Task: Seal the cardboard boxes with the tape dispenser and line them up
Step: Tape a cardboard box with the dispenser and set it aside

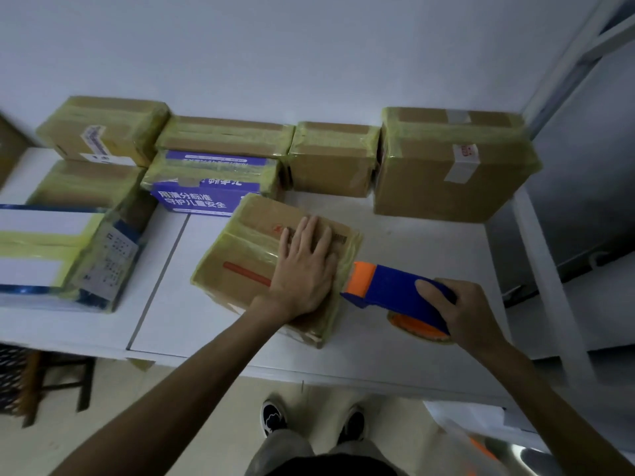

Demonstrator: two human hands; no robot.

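A brown cardboard box [247, 249] with yellowish tape and a red stripe lies tilted near the middle of the white table [412, 242]. My left hand [302, 266] presses flat on its top with straight fingers. My right hand [470, 314] grips the blue and orange tape dispenser [395, 290], whose orange front end touches the box's right side. A roll of tape [419, 329] shows under the dispenser.
Several taped boxes stand along the wall: a large brown one [450, 166] at right, a smaller brown one [333, 159], a blue printed box [209, 187], more at left. A white and blue box [51, 255] sits at the left edge. A white shelf frame [546, 269] stands right.
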